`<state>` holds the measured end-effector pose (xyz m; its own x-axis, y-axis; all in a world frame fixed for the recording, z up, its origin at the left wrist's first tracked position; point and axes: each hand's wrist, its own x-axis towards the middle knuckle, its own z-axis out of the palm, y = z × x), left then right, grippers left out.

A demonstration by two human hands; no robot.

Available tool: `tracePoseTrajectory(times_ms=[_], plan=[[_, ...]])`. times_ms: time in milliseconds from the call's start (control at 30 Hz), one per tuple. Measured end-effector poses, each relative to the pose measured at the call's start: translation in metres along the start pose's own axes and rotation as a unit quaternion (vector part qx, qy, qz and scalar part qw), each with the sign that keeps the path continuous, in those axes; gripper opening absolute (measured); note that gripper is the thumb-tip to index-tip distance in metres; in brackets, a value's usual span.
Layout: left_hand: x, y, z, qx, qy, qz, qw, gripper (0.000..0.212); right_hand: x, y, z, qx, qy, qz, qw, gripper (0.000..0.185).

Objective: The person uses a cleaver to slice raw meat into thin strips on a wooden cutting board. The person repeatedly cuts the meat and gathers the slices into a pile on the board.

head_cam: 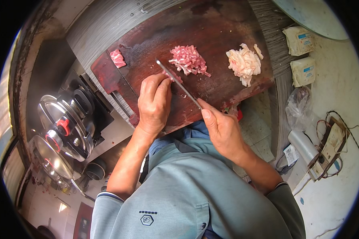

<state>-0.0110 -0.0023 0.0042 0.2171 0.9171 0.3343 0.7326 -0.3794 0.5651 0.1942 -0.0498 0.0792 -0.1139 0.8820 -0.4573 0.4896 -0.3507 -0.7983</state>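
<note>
My right hand [223,130] grips a knife [181,85], seen almost edge-on with its spine up. The blade slants across a small piece of raw meat [168,75] on the dark red wooden cutting board [155,38]. Bent fingertips of my left hand [154,101] press that piece down just left of the blade. Beyond the knife lies a heap of chopped pink meat [189,59]. Farther right is a pile of pale, fatty slices [244,64]. One uncut chunk of marbled meat [118,58] rests near the board's left end.
A pressure cooker [74,125] stands on the stove at left, beside a lidded pan [53,158]. On the right are two white packages [302,71], a clear plastic bag [299,104], a roll of plastic film [303,148] and a power strip with cables [330,146]. A round glass surface [317,18] edges in top right.
</note>
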Motion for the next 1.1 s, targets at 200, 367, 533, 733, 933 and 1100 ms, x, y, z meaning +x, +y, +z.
tracePoseTrajectory(times_ms=[200, 367, 533, 733, 933, 1100], plan=[[-0.004, -0.001, 0.0, 0.012, -0.015, 0.001, 1.0, 0.033, -0.012, -0.005, -0.003, -0.002, -0.03, 0.012, 0.999, 0.043], [-0.003, -0.001, 0.002, 0.002, -0.015, 0.002, 1.0, 0.032, -0.002, -0.009, -0.003, -0.008, -0.038, 0.015, 0.999, 0.041], [-0.006, -0.003, 0.001, 0.009, -0.028, -0.004, 1.0, 0.034, 0.016, 0.004, 0.023, -0.015, 0.029, -0.081, 0.996, 0.039], [-0.007, 0.001, 0.002, 0.017, -0.006, -0.036, 0.999, 0.033, 0.005, 0.009, 0.015, -0.01, 0.024, -0.06, 0.998, 0.04], [-0.005, -0.002, 0.001, -0.003, 0.008, -0.006, 1.0, 0.032, 0.005, 0.0, 0.0, -0.013, 0.01, -0.011, 1.0, 0.043], [-0.004, -0.001, -0.004, 0.009, -0.018, 0.0, 1.0, 0.034, -0.004, -0.004, 0.003, -0.007, -0.001, -0.032, 0.999, 0.042]])
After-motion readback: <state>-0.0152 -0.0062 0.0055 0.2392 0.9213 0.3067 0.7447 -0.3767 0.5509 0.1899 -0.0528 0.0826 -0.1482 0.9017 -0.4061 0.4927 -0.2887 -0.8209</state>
